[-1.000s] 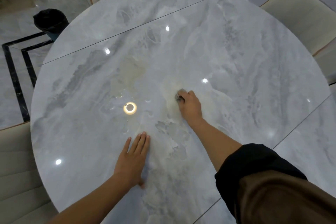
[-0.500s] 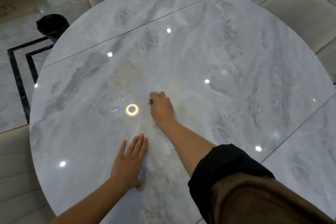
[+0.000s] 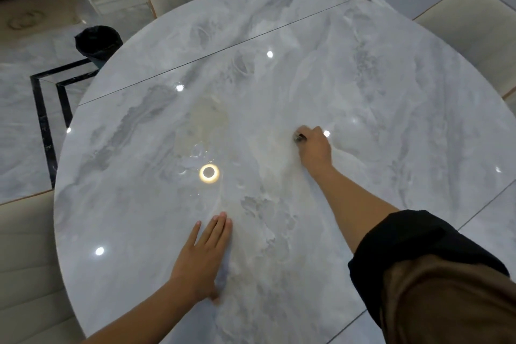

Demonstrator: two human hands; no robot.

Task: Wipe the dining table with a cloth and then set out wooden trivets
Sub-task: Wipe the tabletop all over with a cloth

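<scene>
Marble table [image 3: 363, 78], left hand [image 3: 201, 262] flat, right hand [image 3: 315, 149] clutching cloth [image 3: 299, 138]

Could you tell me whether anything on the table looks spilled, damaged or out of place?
Nothing stands out. The marble table looks intact, with no spill visible; only the flat left hand and the right hand on a small cloth are on it.

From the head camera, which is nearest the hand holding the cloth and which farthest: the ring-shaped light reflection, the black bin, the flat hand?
From the right hand, which holds the cloth:
1. Ring reflection, on the table to that hand's left.
2. Left hand, flat on the table, nearer the person.
3. Black bin, on the floor past the table's far left edge.
</scene>
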